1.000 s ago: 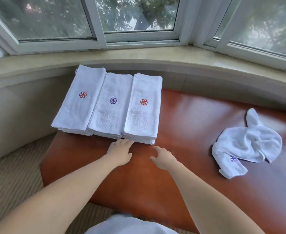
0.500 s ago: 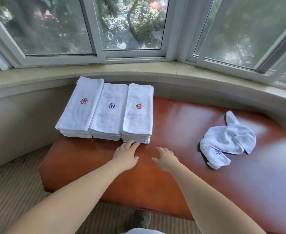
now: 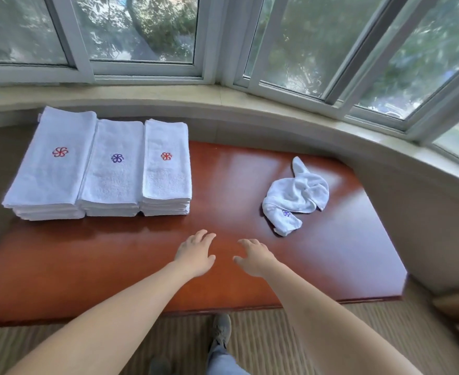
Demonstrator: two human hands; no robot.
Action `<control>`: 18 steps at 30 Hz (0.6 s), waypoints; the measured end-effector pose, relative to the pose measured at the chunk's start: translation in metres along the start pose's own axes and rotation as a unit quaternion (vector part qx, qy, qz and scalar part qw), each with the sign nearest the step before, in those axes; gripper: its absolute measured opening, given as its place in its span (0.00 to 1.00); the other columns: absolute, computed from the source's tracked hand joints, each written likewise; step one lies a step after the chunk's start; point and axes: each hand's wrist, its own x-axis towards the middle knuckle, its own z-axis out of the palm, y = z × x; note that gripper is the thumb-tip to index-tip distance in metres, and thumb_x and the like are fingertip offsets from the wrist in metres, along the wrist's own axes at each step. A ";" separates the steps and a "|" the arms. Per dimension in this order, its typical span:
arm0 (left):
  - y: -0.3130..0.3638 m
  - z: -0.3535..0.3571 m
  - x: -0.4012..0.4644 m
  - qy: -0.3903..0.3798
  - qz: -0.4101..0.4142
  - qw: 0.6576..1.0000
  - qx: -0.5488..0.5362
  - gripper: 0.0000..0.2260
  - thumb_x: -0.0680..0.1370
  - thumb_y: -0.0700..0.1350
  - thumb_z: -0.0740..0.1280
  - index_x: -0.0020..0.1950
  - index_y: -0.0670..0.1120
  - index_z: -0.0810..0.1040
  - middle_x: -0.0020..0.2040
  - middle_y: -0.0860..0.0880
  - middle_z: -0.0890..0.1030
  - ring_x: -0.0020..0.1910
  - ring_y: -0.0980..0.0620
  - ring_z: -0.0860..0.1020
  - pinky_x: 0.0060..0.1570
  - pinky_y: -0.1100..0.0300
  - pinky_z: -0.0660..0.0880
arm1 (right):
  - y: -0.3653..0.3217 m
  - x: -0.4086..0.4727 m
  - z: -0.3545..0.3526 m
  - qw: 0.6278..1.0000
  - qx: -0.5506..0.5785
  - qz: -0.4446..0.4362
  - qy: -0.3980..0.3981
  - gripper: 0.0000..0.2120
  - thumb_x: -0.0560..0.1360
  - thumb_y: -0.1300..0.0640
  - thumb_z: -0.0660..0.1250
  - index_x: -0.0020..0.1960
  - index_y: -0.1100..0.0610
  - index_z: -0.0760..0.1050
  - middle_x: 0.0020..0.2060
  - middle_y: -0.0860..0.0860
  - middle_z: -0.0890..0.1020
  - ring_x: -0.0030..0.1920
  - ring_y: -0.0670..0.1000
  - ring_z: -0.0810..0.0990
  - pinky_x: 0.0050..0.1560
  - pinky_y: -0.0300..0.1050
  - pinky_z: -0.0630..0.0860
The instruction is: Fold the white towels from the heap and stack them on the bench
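Nearly done: three folded stacks (image 3: 98, 169) sit on the bench (image 3: 223, 185) at left, one crumpled towel (image 3: 294, 196) remains at right. Left hand (image 3: 194, 255) and right hand (image 3: 255, 257) hover spread, holding nothing.

Beyond the glass of a curved bay window (image 3: 141, 31), trees; below, striped carpet (image 3: 60, 345), a grey shoe (image 3: 221, 330).

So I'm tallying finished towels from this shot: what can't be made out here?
- Head view, three stacks of folded white towels: the layer edges are too fine to count.
- Crumpled white towel: its own folds hide most of it, so whether it is one piece is unclear.
- Glossy reddish-brown wooden bench: the stacks hide its far left corner.
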 end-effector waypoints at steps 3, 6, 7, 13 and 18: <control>0.026 0.001 0.011 -0.007 0.018 1.000 0.005 0.30 0.81 0.55 0.62 0.82 0.53 0.58 0.83 0.49 0.55 0.79 0.44 0.60 0.76 0.49 0.61 | 0.026 -0.007 -0.010 1.000 0.013 0.018 0.002 0.31 0.80 0.41 0.62 0.81 0.48 0.61 0.78 0.51 0.64 0.78 0.58 0.62 0.74 0.55 0.65; 0.055 0.000 0.030 -0.007 0.033 0.999 0.014 0.30 0.81 0.55 0.62 0.82 0.52 0.59 0.83 0.49 0.55 0.79 0.44 0.61 0.76 0.49 0.62 | 0.054 -0.004 -0.025 0.999 0.022 0.025 0.003 0.31 0.80 0.41 0.63 0.80 0.48 0.62 0.78 0.51 0.64 0.77 0.58 0.63 0.74 0.55 0.65; 0.065 0.000 0.038 -0.007 0.037 0.999 0.016 0.29 0.81 0.55 0.62 0.82 0.52 0.59 0.83 0.49 0.55 0.79 0.44 0.61 0.76 0.48 0.62 | 0.064 -0.001 -0.030 0.999 0.026 0.027 0.004 0.30 0.80 0.41 0.63 0.80 0.48 0.63 0.78 0.51 0.64 0.77 0.57 0.63 0.74 0.55 0.66; 0.130 0.013 0.096 -0.019 0.038 0.998 0.039 0.29 0.82 0.55 0.62 0.82 0.52 0.59 0.83 0.50 0.56 0.79 0.44 0.62 0.75 0.49 0.63 | 0.138 0.039 -0.051 0.999 0.045 0.022 -0.010 0.29 0.80 0.42 0.64 0.78 0.48 0.65 0.79 0.50 0.64 0.75 0.57 0.68 0.71 0.53 0.69; 0.186 0.032 0.156 -0.050 -0.003 0.997 0.059 0.29 0.82 0.54 0.61 0.82 0.52 0.58 0.83 0.50 0.56 0.79 0.45 0.62 0.75 0.48 0.63 | 0.221 0.090 -0.073 0.997 0.068 -0.003 -0.043 0.28 0.79 0.45 0.65 0.78 0.48 0.67 0.76 0.52 0.66 0.73 0.58 0.70 0.70 0.50 0.70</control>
